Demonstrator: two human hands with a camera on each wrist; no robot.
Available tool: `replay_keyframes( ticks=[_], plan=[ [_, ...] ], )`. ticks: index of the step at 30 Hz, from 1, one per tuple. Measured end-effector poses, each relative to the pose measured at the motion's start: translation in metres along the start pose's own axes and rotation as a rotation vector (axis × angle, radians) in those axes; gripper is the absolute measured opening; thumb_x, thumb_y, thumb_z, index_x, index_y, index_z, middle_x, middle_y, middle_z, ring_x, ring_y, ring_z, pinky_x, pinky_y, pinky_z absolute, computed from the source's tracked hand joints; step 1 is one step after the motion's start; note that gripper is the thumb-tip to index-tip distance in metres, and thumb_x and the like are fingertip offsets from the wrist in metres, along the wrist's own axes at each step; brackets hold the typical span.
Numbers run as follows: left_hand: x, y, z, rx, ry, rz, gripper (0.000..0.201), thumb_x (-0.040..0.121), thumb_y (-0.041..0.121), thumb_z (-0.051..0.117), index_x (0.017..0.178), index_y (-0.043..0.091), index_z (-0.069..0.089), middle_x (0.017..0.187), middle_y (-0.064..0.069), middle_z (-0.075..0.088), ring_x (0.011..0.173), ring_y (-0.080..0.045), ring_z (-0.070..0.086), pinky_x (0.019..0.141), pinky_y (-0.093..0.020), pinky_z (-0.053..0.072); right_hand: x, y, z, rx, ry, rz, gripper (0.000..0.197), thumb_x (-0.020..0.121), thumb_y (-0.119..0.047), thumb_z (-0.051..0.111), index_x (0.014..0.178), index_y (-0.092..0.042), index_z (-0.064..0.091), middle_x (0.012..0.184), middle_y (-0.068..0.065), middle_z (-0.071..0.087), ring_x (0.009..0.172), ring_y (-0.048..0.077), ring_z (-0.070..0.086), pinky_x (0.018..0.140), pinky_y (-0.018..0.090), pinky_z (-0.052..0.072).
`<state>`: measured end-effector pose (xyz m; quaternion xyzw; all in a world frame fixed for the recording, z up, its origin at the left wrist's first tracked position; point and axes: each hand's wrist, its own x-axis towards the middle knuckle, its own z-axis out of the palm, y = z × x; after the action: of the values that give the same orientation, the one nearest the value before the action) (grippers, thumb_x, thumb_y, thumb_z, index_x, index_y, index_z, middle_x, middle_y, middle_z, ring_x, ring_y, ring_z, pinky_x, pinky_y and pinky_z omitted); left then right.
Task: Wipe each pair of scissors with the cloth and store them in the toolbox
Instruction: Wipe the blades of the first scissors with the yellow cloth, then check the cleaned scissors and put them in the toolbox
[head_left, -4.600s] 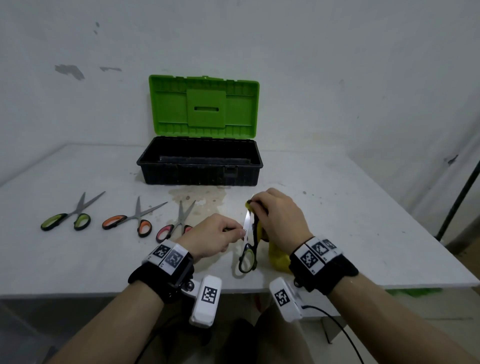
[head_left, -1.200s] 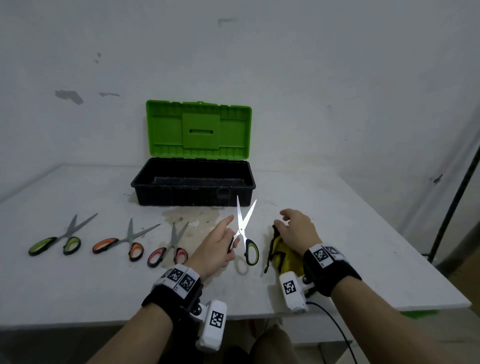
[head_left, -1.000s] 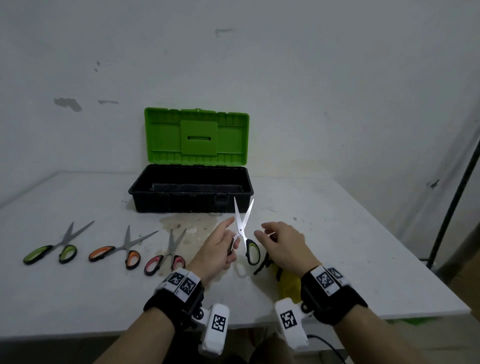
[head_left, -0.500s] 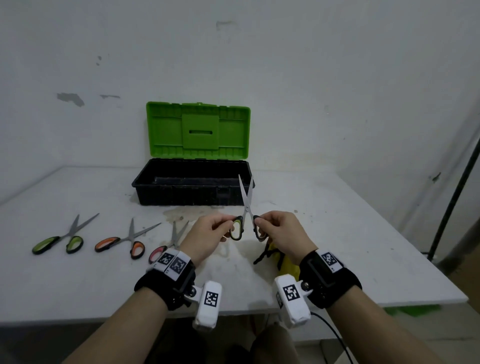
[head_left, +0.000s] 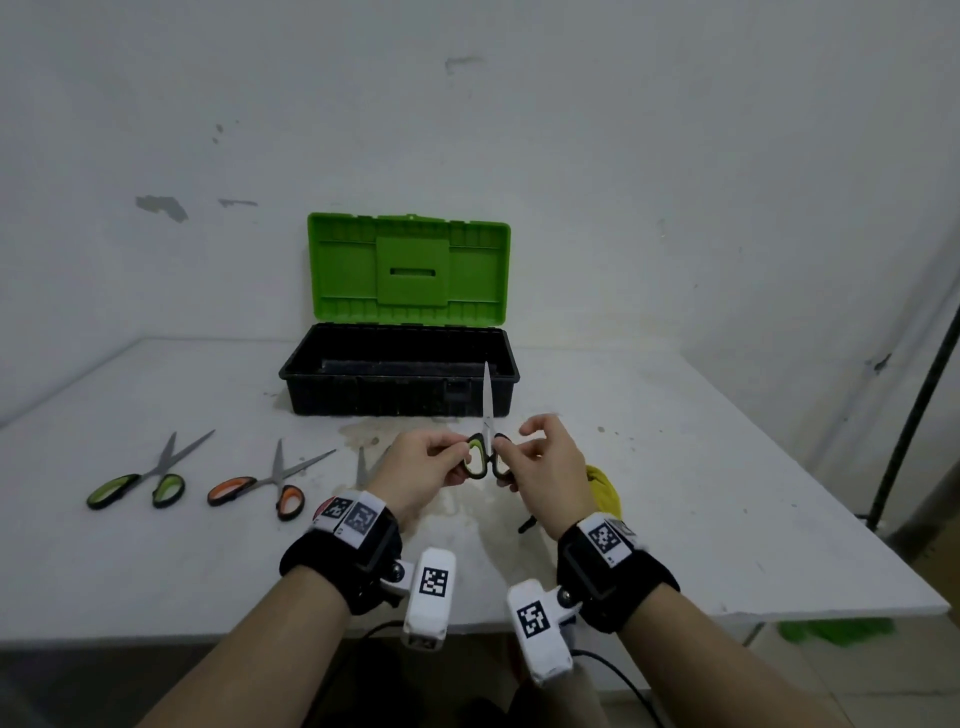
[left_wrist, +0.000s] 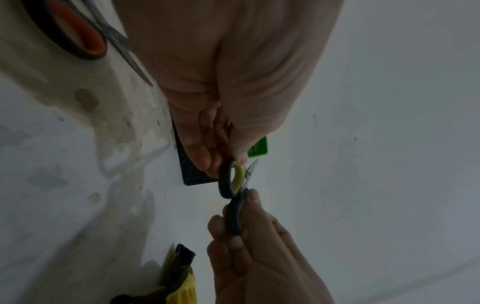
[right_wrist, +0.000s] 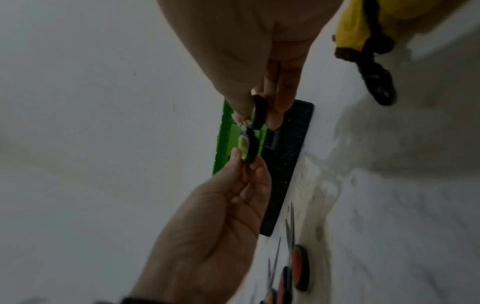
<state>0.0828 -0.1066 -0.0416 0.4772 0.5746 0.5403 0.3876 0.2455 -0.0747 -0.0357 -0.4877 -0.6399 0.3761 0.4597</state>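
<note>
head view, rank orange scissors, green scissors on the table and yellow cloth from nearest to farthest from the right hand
From the right hand:
1. yellow cloth, on the table just right of the hand.
2. orange scissors, left, beyond the left hand.
3. green scissors, far left of the table.

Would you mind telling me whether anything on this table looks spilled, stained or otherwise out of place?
Yes: a brownish stain marks the white table just in front of the toolbox, like a dried spill. Nothing else stands out.
</note>
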Motion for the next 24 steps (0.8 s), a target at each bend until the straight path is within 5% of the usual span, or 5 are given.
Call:
replay_keyframes(
  ticks=[6, 10, 15, 22, 24],
  plan=[
    [0.020, 0.027, -0.009, 0.050, 0.052, 0.053, 0.014, 0.096, 0.008, 0.060, 0.105, 0.005, 0.071, 0.086, -0.013, 0.072, 0.070, -0.015, 0.065, 0.069, -0.021, 0.059, 0.016, -0.028, 0.015, -0.313, 0.034, -0.129, 0.039, 0.078, -0.047, 0.075, 0.092, -0.012, 0.067, 0.088, -0.002, 0.065, 0.083, 0.014, 0.060, 0.074, 0.025, 0.047],
    [0.032, 0.039, -0.021, 0.061, 0.030, 0.094, 0.015, 0.096, 0.006, 0.061, 0.108, 0.003, 0.069, 0.081, -0.010, 0.070, 0.067, -0.014, 0.065, 0.066, -0.019, 0.058, 0.033, -0.046, 0.027, -0.375, 0.049, -0.148, 0.029, 0.078, -0.036, 0.074, 0.070, -0.011, 0.062, 0.065, 0.000, 0.057, 0.064, 0.017, 0.051, 0.050, 0.015, 0.034],
    [0.061, 0.044, -0.060, 0.117, 0.066, 0.122, 0.011, 0.099, 0.018, 0.059, 0.099, 0.014, 0.069, 0.088, -0.005, 0.070, 0.072, -0.014, 0.066, 0.064, -0.024, 0.056, 0.067, -0.063, 0.040, -0.393, 0.075, -0.098, 0.037, 0.078, -0.035, 0.072, 0.065, -0.001, 0.065, 0.061, 0.013, 0.063, 0.060, 0.026, 0.057, 0.052, 0.031, 0.041],
    [0.128, 0.033, -0.163, 0.362, 0.279, 0.082, 0.033, 0.084, 0.044, 0.062, 0.106, 0.021, 0.072, 0.104, -0.004, 0.073, 0.097, -0.027, 0.069, 0.093, -0.047, 0.056, 0.148, -0.064, 0.049, -0.551, 0.032, 0.062, 0.037, 0.080, -0.036, 0.075, 0.079, 0.000, 0.068, 0.075, 0.014, 0.063, 0.064, 0.026, 0.059, 0.055, 0.027, 0.044],
    [0.147, 0.024, -0.185, 0.450, 0.320, 0.057, 0.038, 0.089, 0.038, 0.063, 0.116, 0.013, 0.071, 0.119, -0.011, 0.071, 0.112, -0.029, 0.064, 0.103, -0.045, 0.049, 0.167, -0.061, 0.058, -0.626, 0.006, 0.108, 0.040, 0.081, -0.040, 0.076, 0.078, -0.002, 0.062, 0.080, 0.013, 0.061, 0.067, 0.027, 0.060, 0.056, 0.028, 0.044]
  ],
)
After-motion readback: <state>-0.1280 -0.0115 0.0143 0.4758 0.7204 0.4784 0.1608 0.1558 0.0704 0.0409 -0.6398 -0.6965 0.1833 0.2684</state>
